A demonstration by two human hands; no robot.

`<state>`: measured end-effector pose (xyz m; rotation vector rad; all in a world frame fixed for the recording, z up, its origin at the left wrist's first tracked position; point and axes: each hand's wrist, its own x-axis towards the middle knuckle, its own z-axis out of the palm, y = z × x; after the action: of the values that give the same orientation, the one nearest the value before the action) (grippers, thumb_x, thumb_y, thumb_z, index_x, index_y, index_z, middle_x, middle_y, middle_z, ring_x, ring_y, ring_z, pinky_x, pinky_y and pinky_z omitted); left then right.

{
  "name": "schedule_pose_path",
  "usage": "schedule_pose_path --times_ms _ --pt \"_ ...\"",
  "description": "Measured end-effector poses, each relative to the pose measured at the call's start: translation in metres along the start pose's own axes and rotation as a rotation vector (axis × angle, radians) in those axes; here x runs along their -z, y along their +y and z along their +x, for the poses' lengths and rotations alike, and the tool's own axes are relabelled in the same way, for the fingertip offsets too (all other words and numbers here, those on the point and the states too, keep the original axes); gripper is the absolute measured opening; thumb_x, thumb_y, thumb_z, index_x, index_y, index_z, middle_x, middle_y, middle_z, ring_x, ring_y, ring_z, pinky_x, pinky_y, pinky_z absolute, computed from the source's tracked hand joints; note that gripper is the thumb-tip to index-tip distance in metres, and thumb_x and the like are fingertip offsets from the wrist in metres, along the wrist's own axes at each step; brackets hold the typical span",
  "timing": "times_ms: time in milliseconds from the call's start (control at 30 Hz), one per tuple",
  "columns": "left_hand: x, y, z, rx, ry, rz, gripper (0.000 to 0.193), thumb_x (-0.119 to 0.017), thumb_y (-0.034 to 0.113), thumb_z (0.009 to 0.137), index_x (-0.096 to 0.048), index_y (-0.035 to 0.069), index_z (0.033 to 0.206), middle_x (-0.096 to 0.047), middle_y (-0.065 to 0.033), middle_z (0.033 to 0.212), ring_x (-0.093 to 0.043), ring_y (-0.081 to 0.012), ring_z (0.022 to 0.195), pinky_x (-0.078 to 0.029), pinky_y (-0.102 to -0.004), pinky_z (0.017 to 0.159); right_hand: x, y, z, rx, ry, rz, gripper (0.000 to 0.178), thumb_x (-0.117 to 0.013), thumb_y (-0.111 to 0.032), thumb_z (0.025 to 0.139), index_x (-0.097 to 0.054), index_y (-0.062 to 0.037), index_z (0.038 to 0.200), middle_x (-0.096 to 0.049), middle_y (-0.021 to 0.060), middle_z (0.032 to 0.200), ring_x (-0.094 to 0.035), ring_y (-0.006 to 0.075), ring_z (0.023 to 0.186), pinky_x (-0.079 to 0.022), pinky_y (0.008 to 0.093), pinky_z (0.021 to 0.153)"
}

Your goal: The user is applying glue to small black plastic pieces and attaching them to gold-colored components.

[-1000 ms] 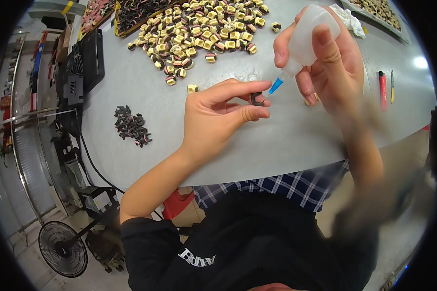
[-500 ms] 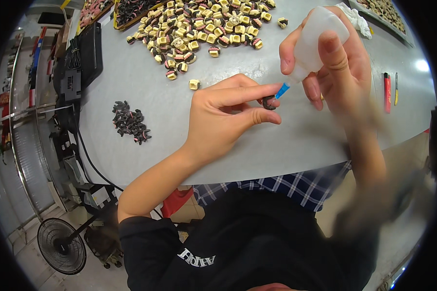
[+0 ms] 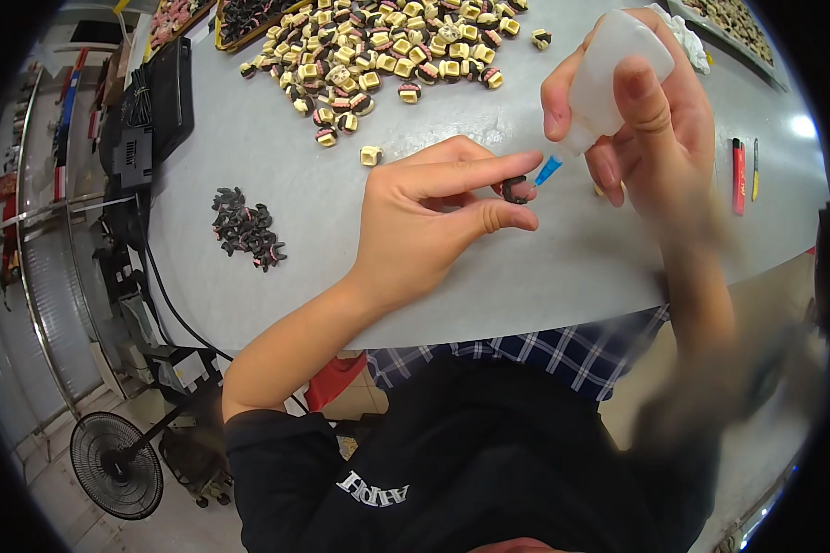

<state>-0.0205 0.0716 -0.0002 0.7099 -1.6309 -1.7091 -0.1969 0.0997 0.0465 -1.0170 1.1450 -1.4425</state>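
Note:
My left hand (image 3: 424, 207) pinches a small dark curved piece (image 3: 515, 190) with some pink on it between thumb and fingers. A translucent white squeeze bottle (image 3: 618, 78) is gripped in my right hand (image 3: 669, 129), tilted down to the left. Its blue nozzle tip (image 3: 548, 170) points at the dark piece, close to its right edge; I cannot tell whether they touch. Left of my left hand lies a small heap of similar black and pink pieces (image 3: 244, 230). One cream and dark piece (image 3: 371, 156) sits alone just beyond that hand.
A large pile of cream, black and pink pieces (image 3: 397, 55) covers the far middle of the grey table (image 3: 489, 286). Trays of parts (image 3: 249, 23) stand at the far edge. On the right lie a red marker (image 3: 739, 175) and a thin yellow tool (image 3: 755, 175). White tissue (image 3: 687, 41) lies far right.
My right hand has drawn the bottle slightly up and to the right, so the blue tip sits farther from the dark piece. The left hand has barely moved.

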Motion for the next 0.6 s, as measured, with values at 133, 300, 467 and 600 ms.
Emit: schedule_pose_path --times_ms 133,300,467,600 --pt "0.0 0.0 0.001 0.013 0.008 -0.005 0.032 -0.069 -0.003 0.071 -0.065 0.005 0.101 -0.062 -0.0079 0.086 -0.062 -0.0111 0.074 -0.05 -0.0172 0.06 0.007 0.002 0.001 0.133 -0.121 -0.11 0.037 -0.044 -0.037 0.091 -0.033 -0.0033 0.098 -0.059 0.0188 0.069 -0.039 0.0086 0.035 -0.031 0.0177 0.034" --pt "-0.001 0.002 0.001 0.036 0.012 -0.015 0.032 -0.069 -0.002 0.071 -0.065 0.005 0.102 -0.062 -0.0083 0.087 -0.063 -0.0112 0.074 -0.05 -0.0171 0.061 0.015 0.01 -0.002 0.366 -0.138 -0.332 0.049 -0.042 -0.05 0.088 -0.04 -0.0027 0.101 -0.059 0.0136 0.077 -0.045 0.0051 0.045 -0.034 0.0138 0.035" --pt "-0.001 0.003 0.001 0.045 0.01 -0.014 0.032 -0.069 -0.001 0.072 -0.064 0.005 0.103 -0.062 -0.0086 0.088 -0.063 -0.0112 0.074 -0.05 -0.017 0.061 0.008 0.016 -0.001 0.434 -0.076 -0.346 0.05 -0.043 -0.052 0.087 -0.037 -0.0036 0.098 -0.058 0.0135 0.071 -0.048 0.0065 0.046 -0.033 0.0147 0.031" --pt "0.001 0.002 0.001 0.052 -0.001 0.012 0.032 -0.069 -0.001 0.072 -0.064 0.004 0.103 -0.062 -0.0089 0.088 -0.063 -0.0115 0.074 -0.05 -0.0172 0.061 0.008 0.014 -0.001 0.424 -0.091 -0.363 0.05 -0.043 -0.051 0.087 -0.037 -0.0032 0.1 -0.059 0.0135 0.073 -0.049 0.0073 0.046 -0.035 0.0147 0.033"
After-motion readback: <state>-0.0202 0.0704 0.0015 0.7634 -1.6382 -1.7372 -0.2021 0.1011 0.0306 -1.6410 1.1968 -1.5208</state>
